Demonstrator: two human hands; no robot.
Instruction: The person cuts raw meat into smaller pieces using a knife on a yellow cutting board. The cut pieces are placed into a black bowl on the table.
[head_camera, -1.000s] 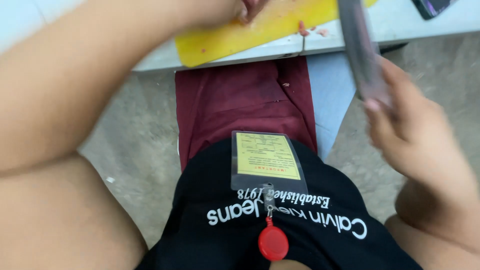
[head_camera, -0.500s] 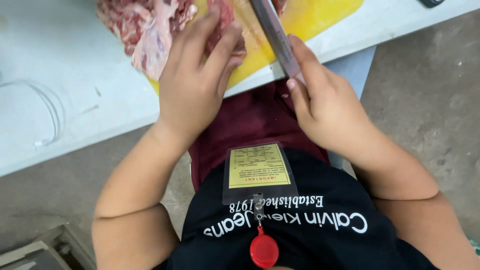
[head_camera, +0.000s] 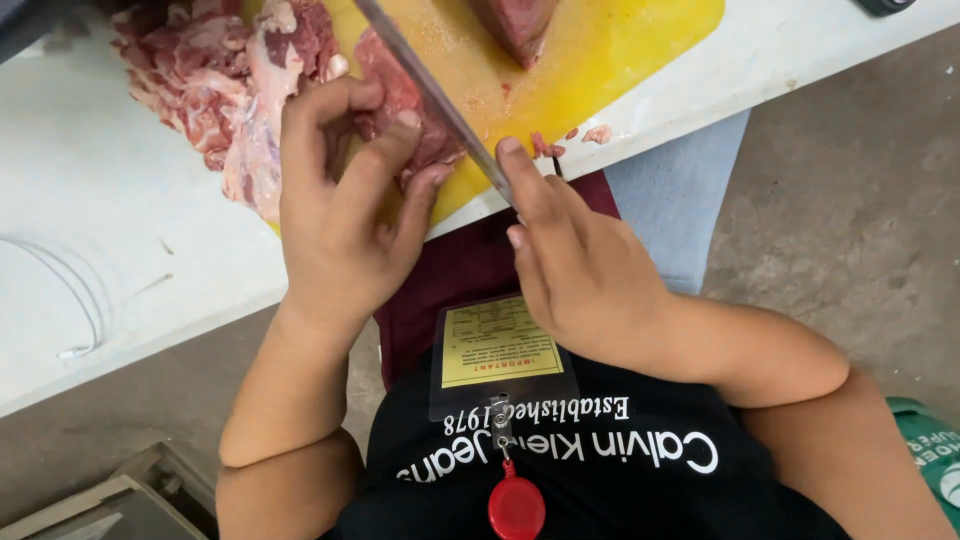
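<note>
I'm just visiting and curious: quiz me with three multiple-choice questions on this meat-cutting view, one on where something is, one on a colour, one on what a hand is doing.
1. Where does the big pile of raw meat lie?
A. on the floor
B. on the white table, left of the cutting board
C. in a bowl

2. What colour is the cutting board?
A. yellow
B. blue
C. black

3. What is the right hand doing?
A. resting open and empty
B. gripping a knife
C. holding a cup

Answers:
1 B, the pile sits on the table at the board's left edge.
2 A, its bare surface is yellow.
3 B, its fingers close round the handle, blade over the board, while the left hand presses a meat piece.
</note>
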